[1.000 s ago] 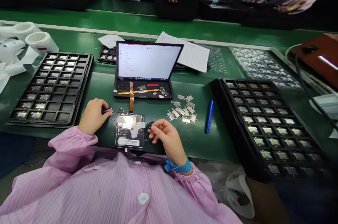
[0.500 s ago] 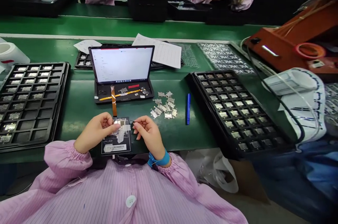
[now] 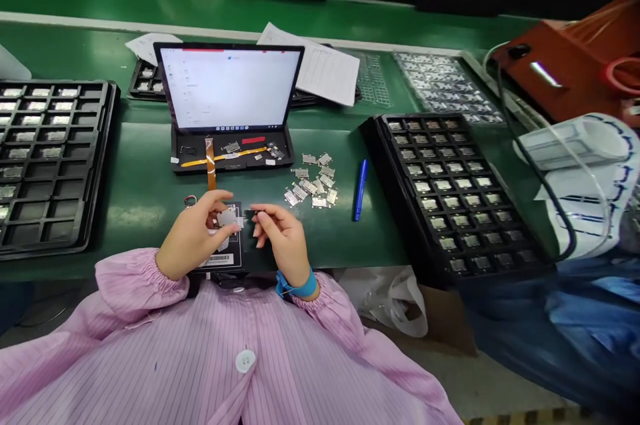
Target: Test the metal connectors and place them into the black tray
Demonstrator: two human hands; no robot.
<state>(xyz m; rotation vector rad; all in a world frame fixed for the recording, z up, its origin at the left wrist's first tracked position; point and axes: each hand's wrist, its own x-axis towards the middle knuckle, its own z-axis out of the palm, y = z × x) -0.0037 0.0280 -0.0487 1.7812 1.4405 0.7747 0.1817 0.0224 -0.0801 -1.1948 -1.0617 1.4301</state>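
Note:
A small black board with metal shields and a barcode label [image 3: 225,257] lies at the table's near edge. An orange flex cable [image 3: 211,168] joins it to a lit tablet fixture [image 3: 227,88]. My left hand [image 3: 193,235] rests on the board, fingers curled over a silver shield piece [image 3: 229,217]. Just right of the board, my right hand [image 3: 280,238] pinches a tiny dark part at its fingertips. A blue wrist strap [image 3: 297,286] circles my right wrist.
Loose metal shields [image 3: 313,185] and a blue pen [image 3: 360,188] lie to the right. Black compartment trays stand at the left [image 3: 45,165] and right [image 3: 450,195]. Papers [image 3: 320,68], a red box [image 3: 560,71] and white tape rolls [image 3: 580,178] sit beyond. Other people's sleeves show across the belt.
Both hands have come together over the board. My left hand moved right from beside the board onto it. The view has shifted down and right.

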